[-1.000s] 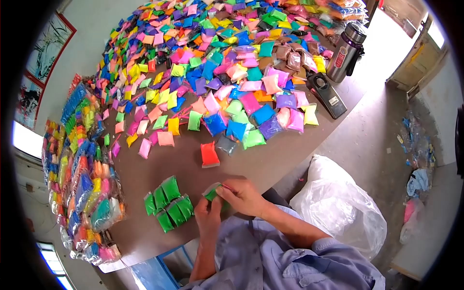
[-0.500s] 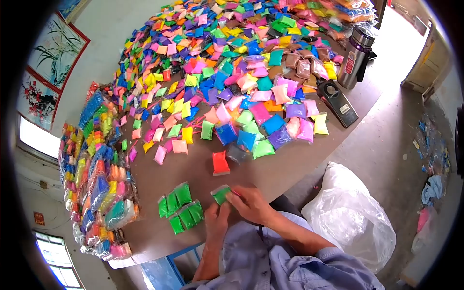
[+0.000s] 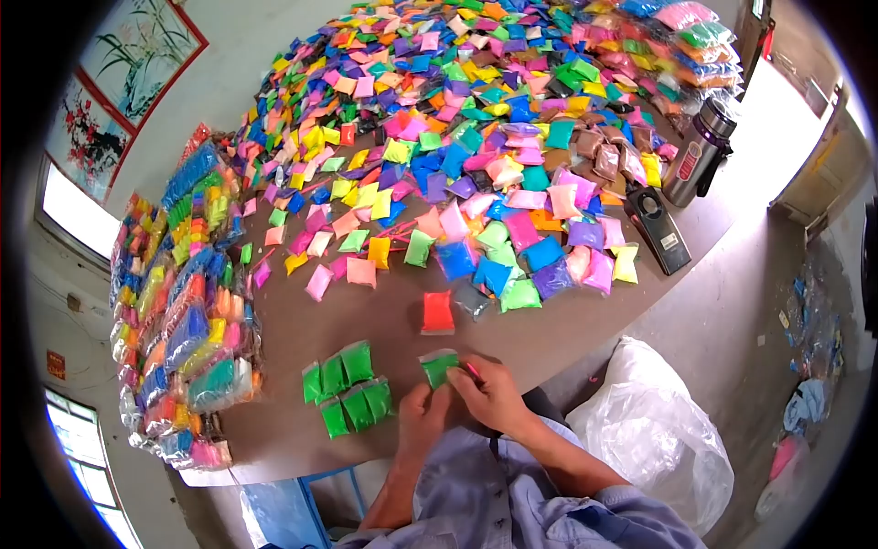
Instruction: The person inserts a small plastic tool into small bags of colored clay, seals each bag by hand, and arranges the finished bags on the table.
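Both my hands are together near the table's front edge, around one small green packet (image 3: 438, 368). My left hand (image 3: 425, 412) grips its lower left part, and my right hand (image 3: 487, 392) pinches its right side, with a thin pinkish-red item also between its fingers. To the left, several green packets (image 3: 357, 408) lie side by side in two rows on the brown table (image 3: 302, 311). A red packet (image 3: 438, 313) lies just beyond my hands. Further back spreads a large heap of small packets in many colours (image 3: 439, 165).
Bundled bags of coloured packets (image 3: 197, 311) line the left edge. A black device (image 3: 660, 233) and a steel flask (image 3: 698, 154) are at the right edge. Stacked bags (image 3: 709, 50) stand at the back right. A large white plastic bag (image 3: 649, 430) sits beside the table.
The camera view has shifted. My hands hold the green packet more upright, with more of its face showing than a second ago. The green rows and the red packet lie as before.
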A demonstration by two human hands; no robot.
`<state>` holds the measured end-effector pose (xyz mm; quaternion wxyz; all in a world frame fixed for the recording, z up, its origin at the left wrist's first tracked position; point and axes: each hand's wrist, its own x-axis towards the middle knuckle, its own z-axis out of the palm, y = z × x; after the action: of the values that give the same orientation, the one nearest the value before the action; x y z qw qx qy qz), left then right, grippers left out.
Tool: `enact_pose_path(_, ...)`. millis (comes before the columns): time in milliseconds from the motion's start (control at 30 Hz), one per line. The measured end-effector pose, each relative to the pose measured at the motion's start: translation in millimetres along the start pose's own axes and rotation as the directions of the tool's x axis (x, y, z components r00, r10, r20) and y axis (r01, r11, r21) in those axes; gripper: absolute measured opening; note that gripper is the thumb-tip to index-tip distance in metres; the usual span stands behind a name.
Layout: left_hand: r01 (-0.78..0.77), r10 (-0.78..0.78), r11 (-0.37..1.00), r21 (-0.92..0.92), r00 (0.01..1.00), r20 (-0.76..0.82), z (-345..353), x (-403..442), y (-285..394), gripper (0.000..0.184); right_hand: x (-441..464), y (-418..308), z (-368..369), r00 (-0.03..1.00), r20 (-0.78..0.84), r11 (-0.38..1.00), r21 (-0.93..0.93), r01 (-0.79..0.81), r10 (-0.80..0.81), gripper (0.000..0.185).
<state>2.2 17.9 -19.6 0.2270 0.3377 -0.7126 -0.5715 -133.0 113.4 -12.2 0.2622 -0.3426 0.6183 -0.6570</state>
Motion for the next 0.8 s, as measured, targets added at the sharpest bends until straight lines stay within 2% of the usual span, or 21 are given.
enact_pose_path(33,0.036,-0.036,0.999,-0.007,0.999,0.035,-4,-1,-4,0.024,-1,7,2,1.0,0.008,1.0,-0.007,0.001,-0.001,0.015)
enact_pose_path(67,0.073,-0.072,0.997,-0.013,0.995,0.07,-6,-1,-8,0.024,-3,17,6,0.999,-0.009,0.997,0.067,-0.03,0.031,0.015)
enact_pose_path(167,0.12,-0.114,0.99,-0.075,0.99,0.08,-5,1,-13,0.026,-4,10,8,0.996,-0.027,0.979,0.186,-0.084,0.09,0.016)
enact_pose_path(300,0.074,-0.068,0.988,-0.135,0.996,0.051,0,0,-14,0.023,-4,3,12,0.991,-0.049,0.956,0.272,-0.109,0.127,0.02)
enact_pose_path(367,0.002,0.001,0.999,-0.036,0.996,0.094,-1,-1,-17,0.021,-3,10,12,0.992,-0.075,0.972,0.216,-0.087,0.105,0.021)
enact_pose_path(400,0.007,-0.003,0.999,-0.048,0.996,0.085,-1,-1,-14,0.021,-3,13,12,0.991,-0.109,0.984,0.169,-0.058,0.077,0.023)
enact_pose_path(467,0.027,-0.023,0.999,-0.032,0.994,0.104,-2,-2,-1,0.019,-4,16,13,0.989,-0.099,0.975,0.206,-0.087,0.109,0.025)
enact_pose_path(500,0.032,-0.027,0.998,-0.045,0.995,0.093,-2,-1,9,0.019,-5,17,13,0.985,-0.099,0.961,0.252,-0.111,0.139,0.026)
enact_pose_path(567,-0.024,0.036,0.977,-0.212,0.998,0.053,-3,0,26,0.02,-6,15,14,0.991,-0.092,0.978,0.191,-0.079,0.098,0.025)
enact_pose_path(600,-0.022,0.032,0.975,-0.223,0.999,0.041,-4,0,22,0.02,-7,6,16,0.991,-0.076,0.981,0.168,-0.097,0.111,0.024)
enact_pose_path(667,-0.059,0.059,0.992,-0.113,0.998,-0.008,-6,1,11,0.025,-8,3,17,0.991,-0.047,0.983,0.138,-0.119,0.126,0.024)
enact_pose_path(800,-0.14,0.137,0.986,-0.088,0.99,-0.041,-5,-2,1,0.023,-9,10,17,0.983,-0.048,0.979,0.105,-0.174,0.179,0.018)
